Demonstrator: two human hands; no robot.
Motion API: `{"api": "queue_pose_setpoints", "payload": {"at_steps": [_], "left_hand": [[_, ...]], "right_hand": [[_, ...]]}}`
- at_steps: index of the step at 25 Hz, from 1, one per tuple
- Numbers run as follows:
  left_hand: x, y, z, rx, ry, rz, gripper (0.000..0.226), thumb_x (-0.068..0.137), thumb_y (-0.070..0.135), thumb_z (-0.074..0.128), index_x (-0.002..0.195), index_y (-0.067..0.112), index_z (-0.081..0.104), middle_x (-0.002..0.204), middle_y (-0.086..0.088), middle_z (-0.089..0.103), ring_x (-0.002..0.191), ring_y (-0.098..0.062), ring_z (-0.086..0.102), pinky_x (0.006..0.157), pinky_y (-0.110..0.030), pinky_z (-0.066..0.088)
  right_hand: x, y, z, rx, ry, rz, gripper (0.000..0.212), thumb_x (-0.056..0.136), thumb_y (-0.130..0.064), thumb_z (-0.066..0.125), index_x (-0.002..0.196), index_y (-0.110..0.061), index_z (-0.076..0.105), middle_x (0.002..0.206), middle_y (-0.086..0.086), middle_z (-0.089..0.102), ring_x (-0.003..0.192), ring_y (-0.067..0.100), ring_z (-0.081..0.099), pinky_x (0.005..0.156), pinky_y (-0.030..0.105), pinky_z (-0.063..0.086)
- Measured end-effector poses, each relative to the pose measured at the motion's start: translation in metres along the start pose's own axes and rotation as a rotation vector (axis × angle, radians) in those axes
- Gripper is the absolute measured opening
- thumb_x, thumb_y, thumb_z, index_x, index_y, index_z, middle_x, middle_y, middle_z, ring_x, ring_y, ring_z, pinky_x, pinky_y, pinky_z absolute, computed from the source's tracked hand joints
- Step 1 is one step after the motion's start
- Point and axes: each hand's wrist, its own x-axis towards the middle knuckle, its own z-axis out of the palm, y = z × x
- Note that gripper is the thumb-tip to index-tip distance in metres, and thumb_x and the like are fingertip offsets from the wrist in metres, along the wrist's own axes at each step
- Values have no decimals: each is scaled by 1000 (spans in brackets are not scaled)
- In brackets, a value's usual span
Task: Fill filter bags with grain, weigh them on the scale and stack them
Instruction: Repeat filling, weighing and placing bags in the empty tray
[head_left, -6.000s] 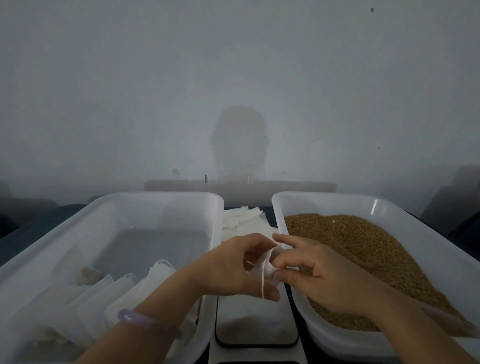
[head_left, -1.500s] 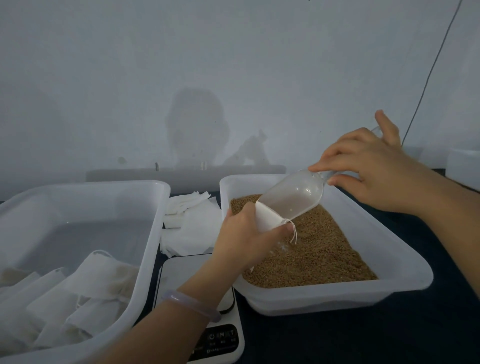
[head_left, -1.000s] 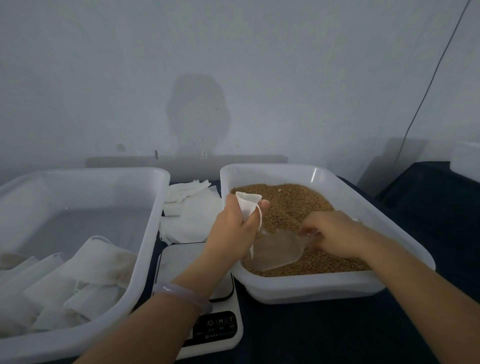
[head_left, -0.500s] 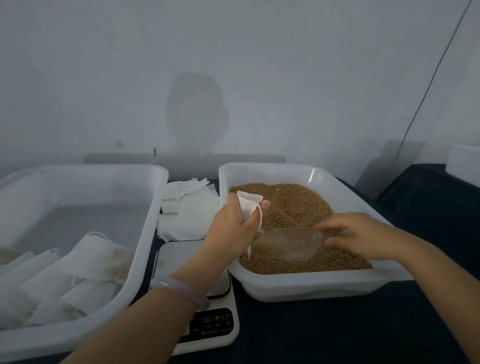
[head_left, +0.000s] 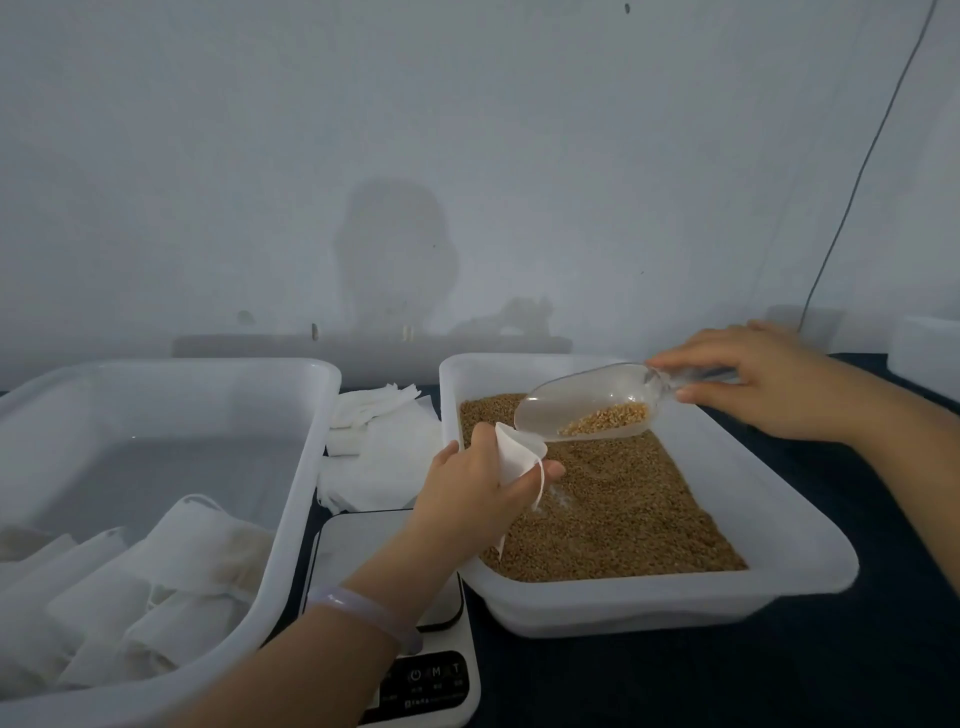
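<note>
Your left hand (head_left: 470, 488) grips an open white filter bag (head_left: 514, 453) over the tub of grain (head_left: 618, 499). Your right hand (head_left: 763, 379) pinches the handle of a clear scoop (head_left: 587, 400), tipped with its lip at the bag's mouth and a little grain inside. The scale (head_left: 363, 545) sits between the tubs; filled bags (head_left: 171, 571) lie in the left tub (head_left: 306, 467).

The left grip (head_left: 478, 491) holds a white bag (head_left: 511, 457) open above the right tray (head_left: 810, 566) of grain (head_left: 623, 509). The right grip (head_left: 769, 379) pinches the handle of a clear scoop (head_left: 587, 397), tilted down with its lip at the bag's mouth and a little grain inside. A scale (head_left: 358, 540) sits between the trays on the dark table (head_left: 675, 686), partly under the left forearm. Flat bags (head_left: 384, 457) lie behind it. The left tray (head_left: 317, 415) holds filled bags (head_left: 197, 545).
</note>
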Motion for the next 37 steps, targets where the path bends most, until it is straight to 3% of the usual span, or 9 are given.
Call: {"api": "queue_pose_setpoints", "payload": {"at_steps": [3, 9, 12, 16, 20, 24, 28, 34, 37], "left_hand": [[0, 1, 0, 9, -14, -12, 47, 83, 58, 56, 92, 16, 38, 71, 13, 46, 67, -12, 50, 97, -46, 43], [0, 0, 0, 10, -5, -10, 42, 84, 57, 57, 84, 20, 36, 68, 14, 45, 60, 2, 42, 98, -45, 41], [0, 0, 0, -14, -10, -22, 45, 84, 57, 57, 91, 16, 42, 71, 14, 50, 68, -11, 52, 99, -46, 42], [-1, 2, 0, 16, 7, -36, 47, 83, 58, 57, 90, 15, 38, 70, 13, 43, 74, -20, 48, 98, -44, 42], [0, 1, 0, -18, 1, -30, 38, 86, 46, 57, 93, 14, 38, 77, 12, 53, 81, -18, 53, 100, -40, 39], [-1, 0, -1, 10, 7, -36, 31, 89, 38, 55, 96, 12, 38, 81, 4, 48, 97, -28, 57, 93, -37, 41], [-1, 0, -1, 24, 5, -29, 33, 90, 40, 55, 97, 13, 37, 85, 0, 49, 98, -29, 56, 92, -38, 40], [0, -3, 1, 4, -11, -25, 35, 89, 43, 54, 102, 14, 40, 97, -1, 60, 98, -25, 58, 96, -40, 42], [0, -3, 1, -11, 8, -36, 38, 88, 47, 54, 101, 15, 40, 94, 0, 56, 99, -25, 56, 95, -40, 43]], "right_hand": [[8, -11, -7, -206, 83, -65, 34, 91, -34, 53, 123, -43, 52, 112, -22, 52, 114, 4, 40, 112, 34, -5], [15, -29, -12, -383, 194, -187, 34, 89, -31, 59, 122, -37, 60, 115, -12, 60, 115, 16, 45, 111, 40, -8], [17, -30, -11, -416, 170, -166, 35, 90, -32, 57, 125, -38, 58, 118, -13, 58, 118, 15, 43, 111, 41, -9], [16, -28, -6, -413, 160, -152, 36, 91, -33, 54, 126, -39, 55, 119, -15, 56, 119, 13, 41, 111, 38, -9], [15, -7, -1, -271, 178, -59, 35, 89, -36, 56, 124, -38, 57, 116, -15, 57, 115, 13, 47, 110, 36, 6], [-3, 22, 44, -196, -136, 174, 34, 89, -29, 61, 123, -33, 56, 122, -10, 58, 107, 10, 54, 99, 35, 41], [-20, 29, 95, -145, -222, 147, 28, 86, -27, 66, 109, -40, 60, 105, -21, 56, 92, -2, 52, 74, 13, 38], [-18, 18, 100, 128, -398, 85, 30, 82, -24, 71, 102, -43, 62, 100, -25, 58, 96, -7, 55, 88, 17, 47], [-19, 19, 89, 160, -371, 122, 28, 83, -26, 70, 99, -47, 59, 102, -24, 61, 99, -6, 55, 92, 22, 46]]}}
